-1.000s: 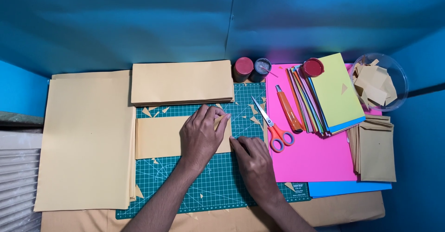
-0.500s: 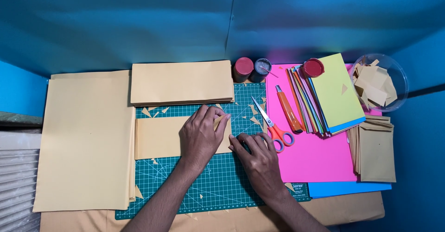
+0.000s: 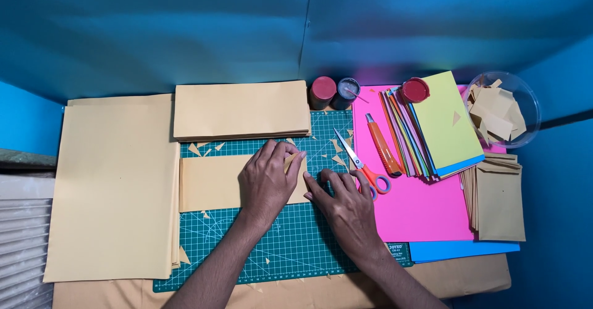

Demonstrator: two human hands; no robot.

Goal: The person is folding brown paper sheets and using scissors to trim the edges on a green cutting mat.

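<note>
Compared with the frame half a second back: little change. Left hand (image 3: 267, 182) stays flat, palm down, on the right end of the tan strip (image 3: 213, 183); fingers spread slightly, thumb side toward the strip's right edge. Right hand (image 3: 347, 205) has shifted a touch leftward, so its fingertips now sit just beside the strip's right edge, next to the left thumb; fingers bent, pressing on the mat, holding nothing that can be made out. A folded corner of the strip shows between the left fingers. Scissors (image 3: 365, 166) unmoved, handles just beside the right knuckles, not touched.

Strip position: lies lengthwise on the left-centre of the green cutting mat (image 3: 290, 241), its left end against the large tan sheet pile (image 3: 114, 185).

Surface: the mat rests on a tan paper layer. Above the strip, a stack of folded tan sheets (image 3: 241, 110). Small triangular tan offcuts (image 3: 201, 150) scattered on the mat between stack and strip and near the scissors. Right of the mat, a pink sheet (image 3: 420, 207) over a blue one. On the pink sheet: an orange knife (image 3: 383, 148) and a fanned stack of coloured paper (image 3: 441, 124), yellow-green on top, with a red lid (image 3: 415, 90) at its upper corner. Two small jars (image 3: 333, 93) at the mat's top edge. Far right: a clear bowl (image 3: 528, 114) of tan scraps, and below it a pile of tan envelopes (image 3: 499, 201).

Surroundings: blue walls behind and at both sides; a white corrugated surface at lower left.
</note>
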